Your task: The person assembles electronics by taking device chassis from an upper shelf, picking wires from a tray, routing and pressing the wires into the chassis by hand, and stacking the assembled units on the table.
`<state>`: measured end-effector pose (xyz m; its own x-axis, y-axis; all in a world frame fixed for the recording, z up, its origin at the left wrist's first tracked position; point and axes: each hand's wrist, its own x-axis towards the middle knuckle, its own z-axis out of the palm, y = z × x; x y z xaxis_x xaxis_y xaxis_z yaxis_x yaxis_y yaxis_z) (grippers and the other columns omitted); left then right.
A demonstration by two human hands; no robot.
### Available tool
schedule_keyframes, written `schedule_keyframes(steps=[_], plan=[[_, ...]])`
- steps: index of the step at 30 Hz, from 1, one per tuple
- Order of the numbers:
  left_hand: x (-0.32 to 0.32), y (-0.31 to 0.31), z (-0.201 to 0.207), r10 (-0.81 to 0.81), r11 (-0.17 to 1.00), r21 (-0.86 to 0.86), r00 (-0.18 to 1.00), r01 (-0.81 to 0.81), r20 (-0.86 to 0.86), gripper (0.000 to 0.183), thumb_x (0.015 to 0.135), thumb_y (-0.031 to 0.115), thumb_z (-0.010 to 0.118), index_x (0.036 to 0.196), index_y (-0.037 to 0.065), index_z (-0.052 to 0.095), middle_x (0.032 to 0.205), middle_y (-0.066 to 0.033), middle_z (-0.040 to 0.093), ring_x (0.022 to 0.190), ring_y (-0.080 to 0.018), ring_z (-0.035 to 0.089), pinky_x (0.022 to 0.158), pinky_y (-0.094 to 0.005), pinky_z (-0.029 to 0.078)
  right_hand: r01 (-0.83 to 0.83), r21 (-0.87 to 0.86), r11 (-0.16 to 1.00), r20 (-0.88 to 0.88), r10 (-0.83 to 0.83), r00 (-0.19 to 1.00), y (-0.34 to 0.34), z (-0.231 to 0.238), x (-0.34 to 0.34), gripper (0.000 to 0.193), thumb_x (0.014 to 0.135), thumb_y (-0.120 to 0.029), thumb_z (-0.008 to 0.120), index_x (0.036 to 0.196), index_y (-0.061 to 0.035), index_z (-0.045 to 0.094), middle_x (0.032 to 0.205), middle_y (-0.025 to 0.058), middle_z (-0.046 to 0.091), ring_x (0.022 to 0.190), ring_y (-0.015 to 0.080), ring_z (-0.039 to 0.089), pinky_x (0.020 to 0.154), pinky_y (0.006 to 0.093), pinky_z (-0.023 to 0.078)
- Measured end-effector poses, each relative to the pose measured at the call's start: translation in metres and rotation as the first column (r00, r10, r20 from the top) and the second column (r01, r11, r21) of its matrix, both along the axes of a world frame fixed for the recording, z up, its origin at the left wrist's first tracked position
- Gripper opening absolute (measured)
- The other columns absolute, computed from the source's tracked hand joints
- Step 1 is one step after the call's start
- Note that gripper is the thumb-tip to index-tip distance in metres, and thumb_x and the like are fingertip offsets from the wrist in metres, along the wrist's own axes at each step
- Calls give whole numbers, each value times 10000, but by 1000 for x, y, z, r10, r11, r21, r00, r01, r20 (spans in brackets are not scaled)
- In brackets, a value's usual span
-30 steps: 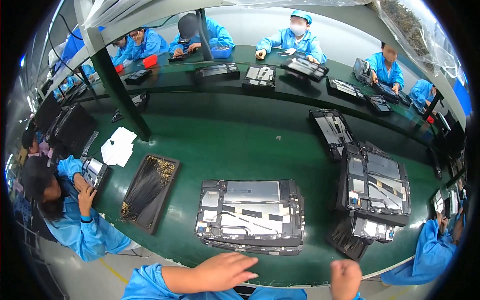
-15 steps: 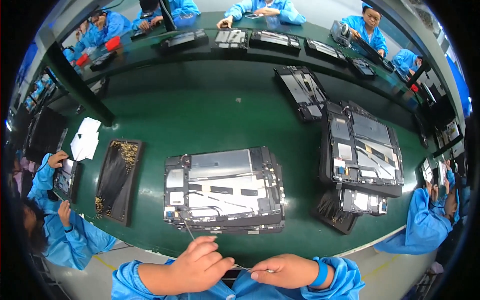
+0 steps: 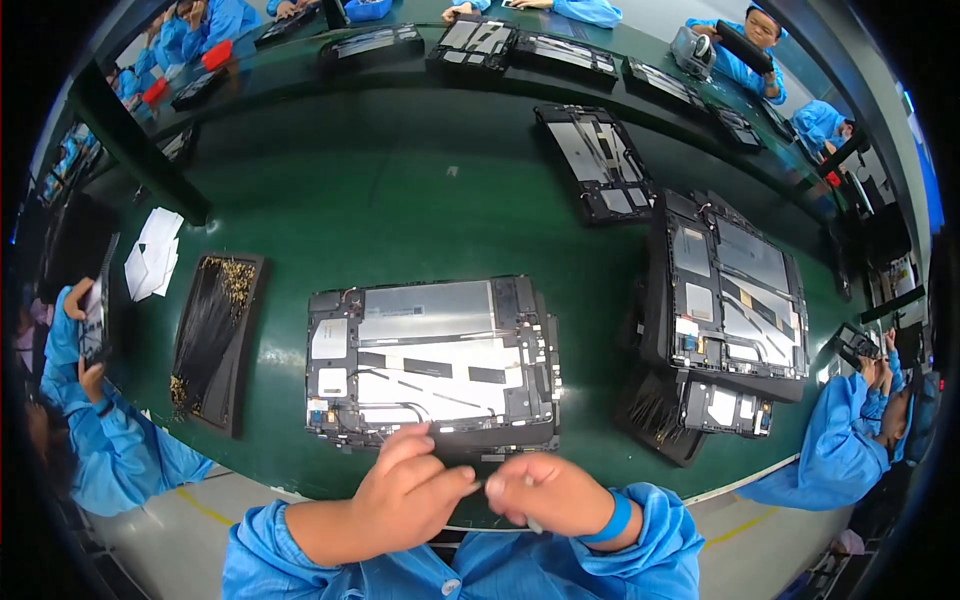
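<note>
My left hand [image 3: 410, 495] is closed in a pinch just off the near edge of a stack of opened tablets [image 3: 430, 350]. My right hand [image 3: 550, 493] is closed beside it, fingertips almost meeting those of the left. A small pale end [image 3: 533, 524] shows under the right fingers. What either hand grips is too small and hidden to name. The top tablet lies inner side up, with silver plates, black strips and thin cables along its near edge. A blue band [image 3: 618, 517] is round my right wrist.
Left of the stack is a dark tray [image 3: 250, 345] of thin black cables with gold ends; white papers [image 3: 155, 255] lie beyond. At right stand a taller pile of tablets [image 3: 735, 290] and another cable tray [image 3: 655, 420]. Co-workers in blue sit around the green table [image 3: 400, 190].
The thin strand between my hands and the slim silvery piece reaching from my left hand to the tablet no longer show. My right hand has turned and risen. The view has shifted slightly.
</note>
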<state>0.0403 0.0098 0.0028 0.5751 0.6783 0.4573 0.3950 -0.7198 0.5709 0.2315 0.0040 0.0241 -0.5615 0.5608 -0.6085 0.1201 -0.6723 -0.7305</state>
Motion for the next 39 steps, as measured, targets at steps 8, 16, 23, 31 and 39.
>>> schedule_keyframes(steps=[8, 16, 23, 31, 39], plan=[[12, 30, -10, 197, 978, -14, 935, -210, -294, 148, 651, 54, 588, 794, 51, 554, 751, -89, 509, 823, -263, 478, 842, -391, 359, 840, 327, 433, -271, -809, 522, 31, -8, -23, 285, 861, -199, 424, 1046, 15, 401, 775, 71, 561, 681, 81, 494, 646, 216, 412], [11, 31, -11, 176, 977, -63, 939, -203, -294, 137, 663, 55, 574, 797, 42, 549, 755, -95, 529, 816, -258, 501, 852, -387, 351, 516, 827, 223, -221, -715, 663, 28, -40, -24, 225, 867, -133, 374, 1059, -15, 374, 842, 125, 584, 724, 136, 527, 679, 259, 418], [12, 31, -13, 177, 979, -40, 936, -198, -303, 124, 661, 55, 568, 783, 43, 545, 745, -93, 525, 819, -257, 494, 843, -388, 349, 493, 844, 210, -221, -701, 678, 28, -46, -28, 207, 866, -136, 387, 1037, -20, 375, 805, 126, 589, 710, 148, 546, 663, 265, 431], [12, 30, -14, 189, 979, -22, 939, -204, -288, 120, 661, 57, 567, 778, 43, 547, 732, -89, 521, 818, -250, 492, 844, -386, 345, 503, 841, 200, -227, -713, 664, 25, -49, -29, 188, 868, -135, 381, 1009, -11, 376, 797, 130, 589, 727, 161, 562, 674, 269, 434], [12, 29, -13, 169, 982, -33, 938, -188, -304, 126, 657, 44, 563, 781, 40, 543, 758, -95, 514, 829, -251, 485, 848, -389, 343, 440, 872, 216, -207, -651, 730, 22, -51, -28, 219, 887, -191, 316, 1001, -9, 358, 754, 118, 582, 736, 162, 553, 743, 281, 399]])
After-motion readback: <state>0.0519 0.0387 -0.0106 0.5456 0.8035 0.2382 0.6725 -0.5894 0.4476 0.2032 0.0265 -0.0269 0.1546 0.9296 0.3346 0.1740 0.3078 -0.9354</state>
